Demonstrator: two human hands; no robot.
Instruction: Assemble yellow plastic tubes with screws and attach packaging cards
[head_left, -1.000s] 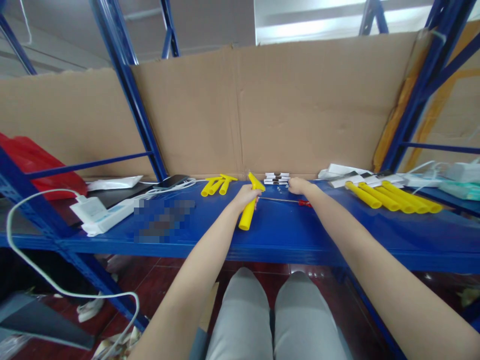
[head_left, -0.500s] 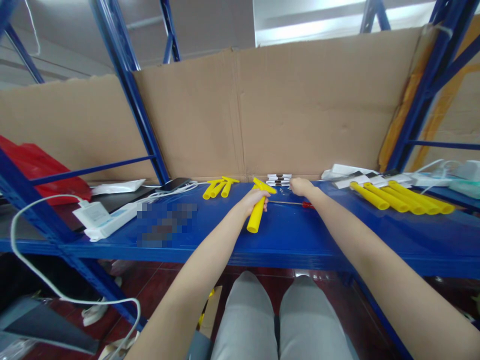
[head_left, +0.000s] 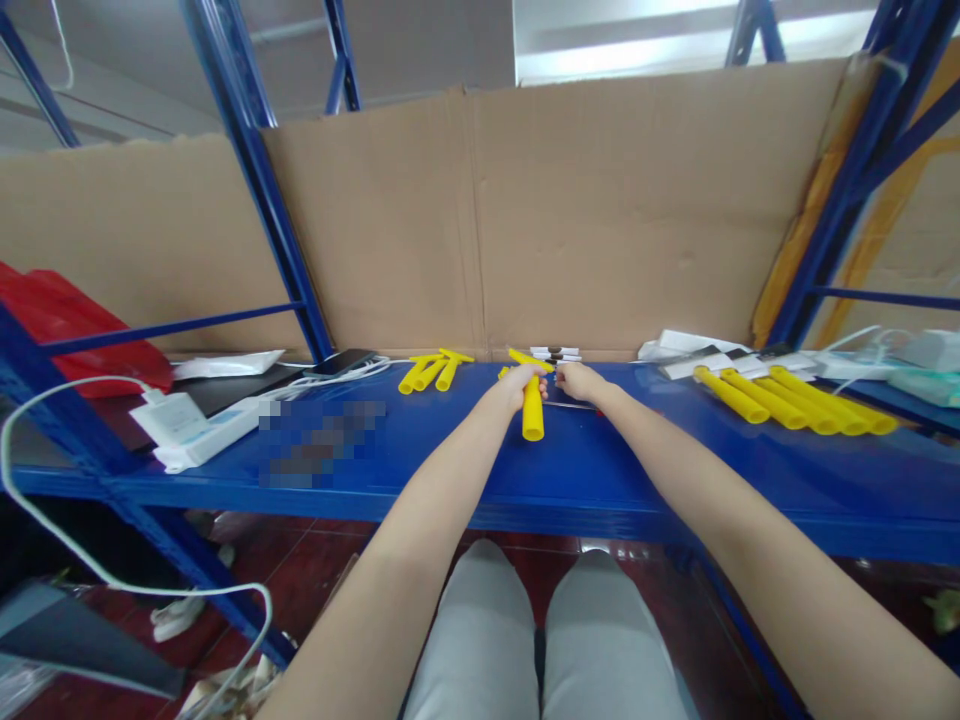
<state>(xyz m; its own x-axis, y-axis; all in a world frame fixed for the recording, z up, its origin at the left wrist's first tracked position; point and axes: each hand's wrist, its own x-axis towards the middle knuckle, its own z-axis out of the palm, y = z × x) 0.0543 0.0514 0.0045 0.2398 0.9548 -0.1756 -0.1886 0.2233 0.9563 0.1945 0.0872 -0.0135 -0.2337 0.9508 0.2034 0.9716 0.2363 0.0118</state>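
My left hand (head_left: 514, 386) is wrapped around a yellow T-shaped handle (head_left: 533, 416), its hollow round end facing me and its crossbar away. Just right of that crossbar, my right hand (head_left: 576, 382) is closed with the fingertips together; whatever they pinch is too small or hidden to name. Under the right hand runs the thin shaft of a screwdriver (head_left: 568, 405), its red handle mostly covered by my wrist. Behind both hands lies a small stack of white and black flat pieces (head_left: 556, 354).
Several yellow T-shaped handles (head_left: 447, 372) lie left of my hands. On the right, several yellow handles with white blades (head_left: 780, 404) rest in a row. A white power strip (head_left: 217, 437) with cables sits at left. Cardboard (head_left: 600, 220) closes off the back of the blue shelf (head_left: 450, 470).
My right hand has moved left, close to the crossbar of the yellow handle. My left hand has turned the handle so its tube points more toward me. The view has shifted slightly.
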